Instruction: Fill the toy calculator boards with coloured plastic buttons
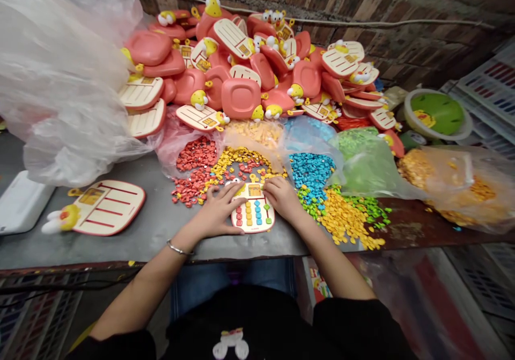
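Note:
A cream-faced toy board (254, 228) lies flat near the table's front edge. In its slots sit columns of small red, yellow and blue pieces, with a few green pieces (268, 220) in the rightmost slot. My left hand (219, 210) grips the board's left side, fingers across the top and thumb along the lower edge. It partly covers the yellow figure head at the board's upper left corner. At the upper right corner, my right hand (284, 196) has its fingertips pinched together near the green slot; whatever is between them is hidden.
Behind the board lie loose red pieces (197, 155), yellow pieces (341, 215) and blue pieces (309, 172), spilling from plastic bags. Many red-backed boards (241, 98) are heaped against the brick wall. Another board (110, 207) rests at left, beside a white box (24, 201).

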Demonstrator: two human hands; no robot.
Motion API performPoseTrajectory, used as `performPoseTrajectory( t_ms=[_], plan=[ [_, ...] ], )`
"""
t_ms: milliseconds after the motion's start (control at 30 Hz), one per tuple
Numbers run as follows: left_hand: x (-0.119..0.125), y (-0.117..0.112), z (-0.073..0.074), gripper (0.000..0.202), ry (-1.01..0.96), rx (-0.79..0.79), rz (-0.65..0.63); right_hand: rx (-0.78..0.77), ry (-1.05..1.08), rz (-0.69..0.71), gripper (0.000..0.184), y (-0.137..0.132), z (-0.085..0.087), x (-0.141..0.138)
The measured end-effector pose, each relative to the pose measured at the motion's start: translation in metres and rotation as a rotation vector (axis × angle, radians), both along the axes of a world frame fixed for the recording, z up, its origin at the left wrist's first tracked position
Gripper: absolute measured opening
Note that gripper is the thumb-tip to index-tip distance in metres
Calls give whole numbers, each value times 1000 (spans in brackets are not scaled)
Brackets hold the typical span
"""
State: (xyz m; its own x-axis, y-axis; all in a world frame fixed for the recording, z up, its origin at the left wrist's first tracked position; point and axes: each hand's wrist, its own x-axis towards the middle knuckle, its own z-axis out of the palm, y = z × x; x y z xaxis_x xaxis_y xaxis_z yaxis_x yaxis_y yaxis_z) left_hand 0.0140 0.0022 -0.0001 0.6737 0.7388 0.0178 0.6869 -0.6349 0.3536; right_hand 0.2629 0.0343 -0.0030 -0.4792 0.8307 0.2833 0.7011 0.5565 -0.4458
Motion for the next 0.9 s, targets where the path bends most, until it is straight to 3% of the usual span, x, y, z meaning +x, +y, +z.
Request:
performPoseTrajectory(
  t_ms=[100,200,267,367,467,600,900],
  plan=[
    [0,0,0,78,2,5,-5,-98,14,85,14,-13,16,21],
    [-1,1,0,78,3,2,-3,-113,66,-60,14,-33,26,53],
    [-1,1,-1,78,1,-5,-7,-88,3,-187,12,-49,23,72],
    [-1,1,-2,78,-2,-11,-12,-77,-208,-240,9,-70,7,89],
    [-1,1,-2,78,1,-7,-5,-54,-330,-268,13,-84,-9,89],
    [0,1,-1,77,12,-2,0,-38,-288,-326,19,-87,-18,83],
    [0,1,-2,78,13,5,-7,-61,227,-260,11,-57,-7,51]
  ],
)
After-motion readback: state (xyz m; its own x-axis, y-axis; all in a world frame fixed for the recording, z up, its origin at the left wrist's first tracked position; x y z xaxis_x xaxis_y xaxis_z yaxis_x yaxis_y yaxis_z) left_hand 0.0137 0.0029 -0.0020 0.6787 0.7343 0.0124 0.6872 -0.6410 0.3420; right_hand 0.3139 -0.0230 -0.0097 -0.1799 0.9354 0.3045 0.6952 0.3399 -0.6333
